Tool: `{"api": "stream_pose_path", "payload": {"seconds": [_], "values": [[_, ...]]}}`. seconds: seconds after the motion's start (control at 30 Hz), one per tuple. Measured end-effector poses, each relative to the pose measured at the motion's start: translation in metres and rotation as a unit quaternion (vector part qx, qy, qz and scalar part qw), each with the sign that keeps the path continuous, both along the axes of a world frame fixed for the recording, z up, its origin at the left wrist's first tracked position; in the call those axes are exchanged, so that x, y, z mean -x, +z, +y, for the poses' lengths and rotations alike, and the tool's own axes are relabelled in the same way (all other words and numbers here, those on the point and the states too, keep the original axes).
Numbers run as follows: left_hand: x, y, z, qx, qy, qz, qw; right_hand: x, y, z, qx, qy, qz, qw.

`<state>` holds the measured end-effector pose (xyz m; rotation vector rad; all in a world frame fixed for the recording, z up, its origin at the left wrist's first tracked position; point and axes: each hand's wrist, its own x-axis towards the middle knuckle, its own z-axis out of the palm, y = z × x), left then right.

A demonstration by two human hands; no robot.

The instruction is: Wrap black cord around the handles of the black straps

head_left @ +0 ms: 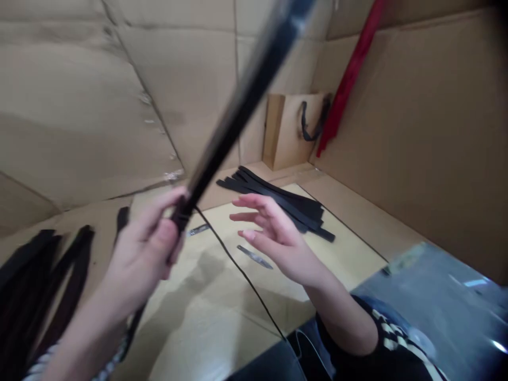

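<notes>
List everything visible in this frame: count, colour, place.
long strap: one, black, raised diagonally from the left hand toward the top edge, blurred
flat strap pile: count unclear, black, on the cardboard floor behind the right hand
loose strap bunch: several, black, lower left
thin cord: one, black, running from the left hand's grip down to the bottom edge
small flat pieces: two, grey, on the floor near the right hand
paper bag: one, brown with black handles, in the back corner
red object: one, leaning in the corner
plastic sheet: one, clear, lower right
cardboard walls: tan, all around
left hand: shut on long strap
right hand: open, empty
</notes>
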<state>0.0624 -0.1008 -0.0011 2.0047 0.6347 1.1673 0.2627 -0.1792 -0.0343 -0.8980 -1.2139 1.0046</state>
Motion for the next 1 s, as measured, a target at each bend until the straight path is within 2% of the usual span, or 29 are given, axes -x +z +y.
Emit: {"api": "stream_pose_path", "payload": {"seconds": [0.1, 0.2, 0.3, 0.4, 0.47, 0.53, 0.63, 0.7, 0.73, 0.8, 0.87, 0.93, 0.97, 1.0], "values": [[0.022, 0.001, 0.000, -0.022, -0.043, 0.018, 0.999, 0.036, 0.011, 0.031, 0.020, 0.097, 0.053, 0.994], [0.039, 0.003, 0.000, -0.070, -0.003, 0.057, 0.996, 0.064, 0.025, 0.049, 0.044, 0.171, 0.058, 0.983], [0.057, 0.005, 0.003, -0.100, -0.006, 0.094, 0.991, 0.085, 0.035, 0.059, 0.035, 0.142, 0.013, 0.989], [0.075, 0.005, 0.010, -0.080, 0.004, 0.081, 0.994, 0.100, 0.038, 0.070, -0.040, 0.108, 0.007, 0.993], [0.082, 0.003, 0.015, -0.023, -0.003, 0.036, 0.999, 0.107, 0.037, 0.078, -0.080, 0.116, 0.019, 0.990], [0.085, 0.002, 0.017, 0.075, -0.055, -0.032, 0.995, 0.115, 0.035, 0.085, -0.104, 0.105, 0.031, 0.989], [0.084, 0.001, 0.019, 0.247, -0.174, -0.133, 0.944, 0.126, 0.036, 0.091, -0.123, 0.102, 0.054, 0.986], [0.084, 0.003, 0.020, 0.312, -0.201, -0.172, 0.912, 0.131, 0.038, 0.091, -0.121, 0.109, 0.055, 0.985], [0.084, 0.003, 0.021, 0.325, -0.197, -0.178, 0.908, 0.132, 0.040, 0.090, -0.117, 0.107, 0.043, 0.986], [0.087, 0.005, 0.024, 0.323, -0.167, -0.169, 0.916, 0.132, 0.042, 0.088, -0.115, 0.083, 0.001, 0.990], [0.089, 0.006, 0.028, 0.283, -0.108, -0.141, 0.942, 0.130, 0.042, 0.088, -0.133, 0.045, -0.052, 0.989], [0.089, 0.006, 0.030, 0.174, 0.015, -0.106, 0.979, 0.128, 0.040, 0.090, -0.167, 0.016, -0.100, 0.981], [0.089, 0.006, 0.031, 0.088, 0.102, -0.082, 0.987, 0.128, 0.038, 0.092, -0.179, 0.004, -0.117, 0.977], [0.088, 0.005, 0.031, -0.015, 0.191, -0.054, 0.980, 0.129, 0.037, 0.094, -0.183, -0.008, -0.126, 0.975]]}}
